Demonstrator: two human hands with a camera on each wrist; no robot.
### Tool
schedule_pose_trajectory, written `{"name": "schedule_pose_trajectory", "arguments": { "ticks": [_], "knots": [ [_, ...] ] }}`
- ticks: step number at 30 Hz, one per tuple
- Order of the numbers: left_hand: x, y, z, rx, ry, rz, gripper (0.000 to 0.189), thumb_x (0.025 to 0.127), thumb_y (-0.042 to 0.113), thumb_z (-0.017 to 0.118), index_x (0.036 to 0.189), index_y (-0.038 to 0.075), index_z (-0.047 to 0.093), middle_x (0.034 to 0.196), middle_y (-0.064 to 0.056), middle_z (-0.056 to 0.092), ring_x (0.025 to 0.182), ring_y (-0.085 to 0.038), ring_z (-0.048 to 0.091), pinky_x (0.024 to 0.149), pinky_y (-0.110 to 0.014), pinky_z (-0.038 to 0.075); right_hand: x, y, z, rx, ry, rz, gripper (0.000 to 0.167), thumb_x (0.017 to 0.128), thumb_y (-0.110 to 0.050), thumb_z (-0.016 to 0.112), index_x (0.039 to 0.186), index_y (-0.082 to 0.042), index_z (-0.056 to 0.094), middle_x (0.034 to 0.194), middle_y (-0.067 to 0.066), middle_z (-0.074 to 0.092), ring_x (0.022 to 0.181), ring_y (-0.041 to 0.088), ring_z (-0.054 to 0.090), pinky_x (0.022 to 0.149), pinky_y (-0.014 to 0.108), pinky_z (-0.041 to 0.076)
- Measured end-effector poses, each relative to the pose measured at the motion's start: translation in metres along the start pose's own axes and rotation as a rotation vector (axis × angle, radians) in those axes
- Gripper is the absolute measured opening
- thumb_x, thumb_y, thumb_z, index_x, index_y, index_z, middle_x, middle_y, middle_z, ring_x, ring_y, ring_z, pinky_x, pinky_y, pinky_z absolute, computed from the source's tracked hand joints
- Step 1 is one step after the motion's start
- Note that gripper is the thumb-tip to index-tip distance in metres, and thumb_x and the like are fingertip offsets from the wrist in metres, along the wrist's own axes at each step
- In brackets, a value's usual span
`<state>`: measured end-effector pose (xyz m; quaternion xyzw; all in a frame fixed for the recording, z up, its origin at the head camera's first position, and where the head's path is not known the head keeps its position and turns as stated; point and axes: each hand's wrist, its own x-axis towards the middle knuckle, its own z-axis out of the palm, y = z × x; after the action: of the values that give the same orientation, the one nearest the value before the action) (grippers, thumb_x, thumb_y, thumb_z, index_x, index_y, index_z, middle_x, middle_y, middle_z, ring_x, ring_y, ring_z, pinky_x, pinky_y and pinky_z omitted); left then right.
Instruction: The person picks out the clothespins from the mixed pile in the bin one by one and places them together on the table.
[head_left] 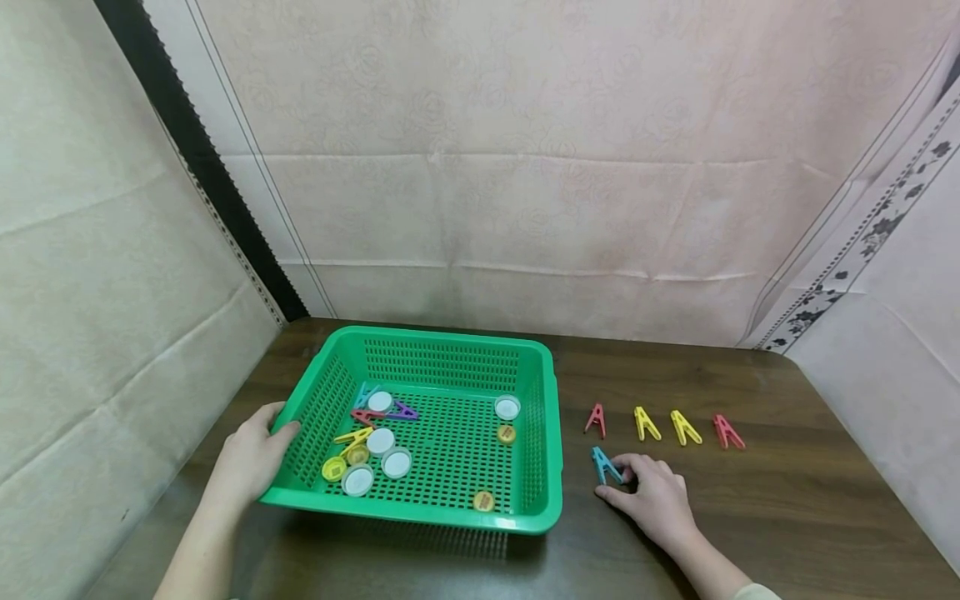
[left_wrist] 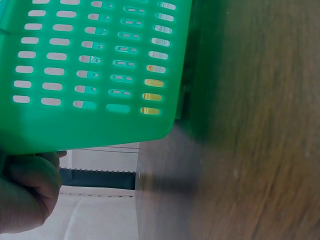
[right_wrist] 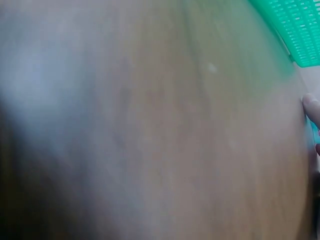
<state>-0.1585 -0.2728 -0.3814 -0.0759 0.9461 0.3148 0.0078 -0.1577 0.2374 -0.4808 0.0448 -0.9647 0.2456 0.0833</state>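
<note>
My left hand (head_left: 251, 454) grips the left rim of a green plastic basket (head_left: 450, 522), thumb over the edge. The left wrist view shows the curled fingers beside the basket's slotted wall (left_wrist: 65, 120). At the basket's right, my right hand (head_left: 658, 500) holds a blue clothespin (head_left: 606, 467) between thumb and fingers, low at the tabletop. Only fingertips (right_wrist: 311, 107) and a bit of blue show at the right wrist view's edge. Behind this hand lie a red clothespin (head_left: 596, 420), two yellow clothespins (head_left: 647, 423) (head_left: 686, 427) and another red clothespin (head_left: 728, 432) in a row.
Inside the basket are several white round caps (head_left: 357, 480), yellowish caps (head_left: 483, 501), a bright yellow cap (head_left: 333, 469), and clothespins, including a purple one (head_left: 405, 412). Pale cloth (head_left: 525, 208) hangs behind the brown wooden table (head_left: 810, 500) and at both sides.
</note>
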Motion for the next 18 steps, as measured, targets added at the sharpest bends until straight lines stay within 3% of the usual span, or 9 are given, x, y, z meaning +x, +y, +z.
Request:
{"name": "schedule_pose_trajectory", "arguments": {
  "ticks": [18],
  "knots": [
    [0.0, 0.0, -0.001, -0.009, -0.009, 0.0, 0.063, 0.098, 0.043, 0.038, 0.14, -0.004, 0.033, 0.122, -0.027, 0.051, 0.085, -0.028, 0.054, 0.062, -0.036, 0.041, -0.004, -0.02, 0.004, -0.03, -0.002, 0.153, 0.042, 0.072, -0.051, 0.075, 0.095, -0.016, 0.067, 0.072, -0.009, 0.051, 0.071, 0.017, 0.044, 0.064, 0.041, 0.028]
  ]
}}
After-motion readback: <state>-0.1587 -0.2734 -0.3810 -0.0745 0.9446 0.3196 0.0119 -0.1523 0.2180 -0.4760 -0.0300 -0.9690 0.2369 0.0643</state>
